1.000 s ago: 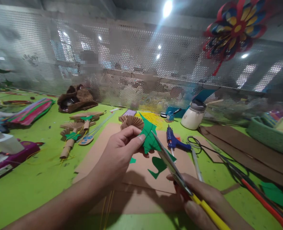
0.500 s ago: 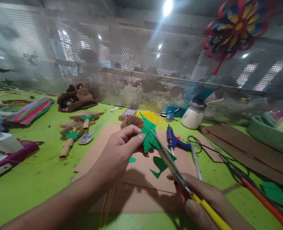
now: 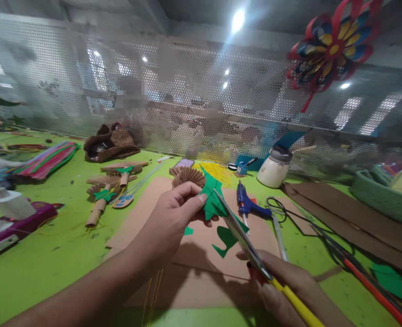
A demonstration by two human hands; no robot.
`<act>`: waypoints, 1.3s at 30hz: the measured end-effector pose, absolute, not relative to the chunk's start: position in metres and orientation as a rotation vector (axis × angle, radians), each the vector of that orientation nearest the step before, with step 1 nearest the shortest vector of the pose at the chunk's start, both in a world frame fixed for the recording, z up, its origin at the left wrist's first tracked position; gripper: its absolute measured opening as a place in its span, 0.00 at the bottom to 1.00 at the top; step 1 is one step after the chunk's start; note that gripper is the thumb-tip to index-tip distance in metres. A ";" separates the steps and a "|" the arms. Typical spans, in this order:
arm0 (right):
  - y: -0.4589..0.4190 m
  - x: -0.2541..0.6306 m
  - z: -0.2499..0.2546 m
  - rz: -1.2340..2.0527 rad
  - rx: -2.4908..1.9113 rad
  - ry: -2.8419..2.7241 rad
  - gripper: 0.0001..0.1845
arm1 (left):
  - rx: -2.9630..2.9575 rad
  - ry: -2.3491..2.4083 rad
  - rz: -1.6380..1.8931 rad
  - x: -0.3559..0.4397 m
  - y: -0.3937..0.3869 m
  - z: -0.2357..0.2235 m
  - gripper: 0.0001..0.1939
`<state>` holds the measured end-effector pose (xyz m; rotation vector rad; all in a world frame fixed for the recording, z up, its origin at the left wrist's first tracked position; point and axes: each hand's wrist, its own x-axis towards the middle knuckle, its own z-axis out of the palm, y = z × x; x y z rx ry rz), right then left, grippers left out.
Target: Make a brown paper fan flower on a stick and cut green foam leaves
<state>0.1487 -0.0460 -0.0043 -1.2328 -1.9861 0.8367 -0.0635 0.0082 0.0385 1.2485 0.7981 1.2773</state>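
Observation:
Between the thumb and fingers of my left hand [image 3: 180,206] is a piece of green paper [image 3: 211,195] with pointed, star-like corners and drawn lines. My right hand [image 3: 282,277] grips scissors [image 3: 246,243] with yellow handles; their blades point up and left, with the tips at the paper's right side. Below the blades lies a curved green paper scrap [image 3: 225,240], and a smaller green scrap [image 3: 188,231] is under my left hand. Both rest on brown cardboard [image 3: 207,284]. A pleated brown paper fan [image 3: 188,175] stands just behind my left hand.
A blue glue gun [image 3: 250,204] lies right of the cardboard, near a white jar [image 3: 274,168]. Paper figures with green stars [image 3: 104,195] lie at left, beside a purple power strip [image 3: 20,227]. Brown sheets [image 3: 350,213] and a green basket [image 3: 384,195] are at right.
The scissors' blades look more closed against the green paper, and a strip at its right side shows less. Both hands stay in nearly the same place; the view has shifted slightly.

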 end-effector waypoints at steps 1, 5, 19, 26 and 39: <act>-0.046 0.149 -0.003 0.848 -1.238 -1.991 0.27 | 1.254 0.802 1.275 -0.064 0.008 0.038 0.07; -0.047 0.150 0.001 0.903 -1.237 -2.007 0.25 | 1.270 0.813 1.261 -0.064 0.008 0.038 0.07; -0.048 0.148 0.001 0.896 -1.257 -1.989 0.27 | 1.221 0.785 1.277 -0.061 0.009 0.041 0.06; -0.047 0.148 0.000 0.836 -1.262 -2.002 0.28 | 1.256 0.826 1.273 -0.063 0.010 0.038 0.07; -0.044 0.150 -0.010 0.789 -1.193 -1.984 0.26 | 1.253 0.839 1.277 -0.063 0.009 0.038 0.07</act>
